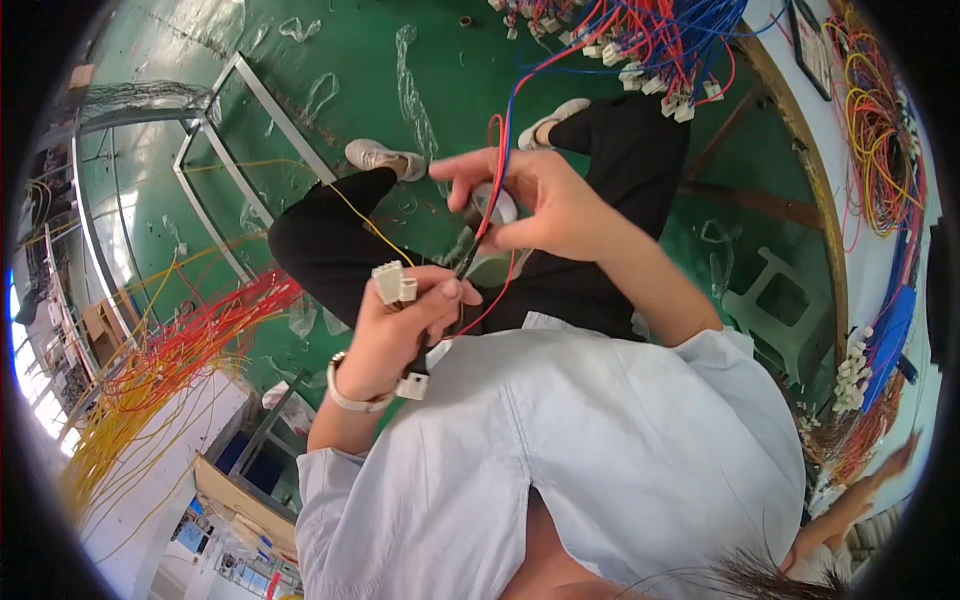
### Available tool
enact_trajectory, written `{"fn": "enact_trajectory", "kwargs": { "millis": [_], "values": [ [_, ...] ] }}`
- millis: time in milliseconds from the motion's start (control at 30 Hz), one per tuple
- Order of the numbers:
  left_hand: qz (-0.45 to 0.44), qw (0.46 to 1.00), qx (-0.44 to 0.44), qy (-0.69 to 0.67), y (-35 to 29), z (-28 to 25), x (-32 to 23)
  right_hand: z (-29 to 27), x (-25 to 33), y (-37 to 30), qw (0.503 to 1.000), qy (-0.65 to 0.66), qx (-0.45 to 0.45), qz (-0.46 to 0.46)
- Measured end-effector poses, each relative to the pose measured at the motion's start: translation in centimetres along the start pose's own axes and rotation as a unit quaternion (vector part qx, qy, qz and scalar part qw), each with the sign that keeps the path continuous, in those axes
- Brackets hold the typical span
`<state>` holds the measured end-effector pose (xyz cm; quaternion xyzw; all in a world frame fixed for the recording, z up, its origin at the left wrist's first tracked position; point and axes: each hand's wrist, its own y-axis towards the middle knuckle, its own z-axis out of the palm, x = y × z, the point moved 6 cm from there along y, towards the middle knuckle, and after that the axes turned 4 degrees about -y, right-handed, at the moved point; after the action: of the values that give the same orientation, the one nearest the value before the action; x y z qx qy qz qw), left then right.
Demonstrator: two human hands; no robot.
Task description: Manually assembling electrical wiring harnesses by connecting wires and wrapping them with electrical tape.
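My left hand [415,320] is closed around a wire harness. White plug connectors [390,283] stick out above its fingers, and another white connector [412,385] hangs below, by the wrist. A dark taped stretch of the harness [467,255] runs up from this hand toward the right one. My right hand [555,205] has a roll of black tape [497,205] with a pale core in its curled fingers, while the index finger points out to the left. Red and blue wires [510,120] pass by the right hand's fingers and lead into the harness.
Red, blue and white-plugged wires [650,40] hang at the top right. Red and yellow wires [190,340] lie on the left, near a metal frame [250,110]. A green plastic stool [785,310] stands under the right table. Another person's hand [895,465] reaches in at the lower right.
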<state>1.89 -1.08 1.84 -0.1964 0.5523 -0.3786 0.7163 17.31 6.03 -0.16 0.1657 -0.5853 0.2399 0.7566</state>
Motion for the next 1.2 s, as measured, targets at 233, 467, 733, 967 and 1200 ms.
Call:
{"fn": "enact_trajectory", "kwargs": {
  "millis": [233, 467, 733, 967, 1200],
  "values": [
    [0.046, 0.999, -0.020, 0.010, 0.6, -1.5, 0.1, 0.7, -2.1, 0.2, 0.982, 0.157, 0.032, 0.097],
    [0.080, 0.993, -0.023, 0.087, 1.1, -2.9, 0.0, 1.7, -1.4, -1.7, 0.976, 0.094, 0.037, 0.193],
    [0.151, 0.961, 0.046, 0.226, 2.3, -0.5, -2.2, 1.8, -0.8, -1.2, 0.994, 0.110, -0.014, 0.012],
    [0.159, 0.953, 0.027, 0.255, 2.5, -0.2, -2.1, 1.7, -1.3, -1.7, 0.966, 0.211, 0.014, 0.147],
    [0.081, 0.992, 0.068, 0.064, 2.1, 0.2, -1.2, 0.8, 0.9, -1.3, 0.996, -0.087, -0.021, 0.008]
  ]
}}
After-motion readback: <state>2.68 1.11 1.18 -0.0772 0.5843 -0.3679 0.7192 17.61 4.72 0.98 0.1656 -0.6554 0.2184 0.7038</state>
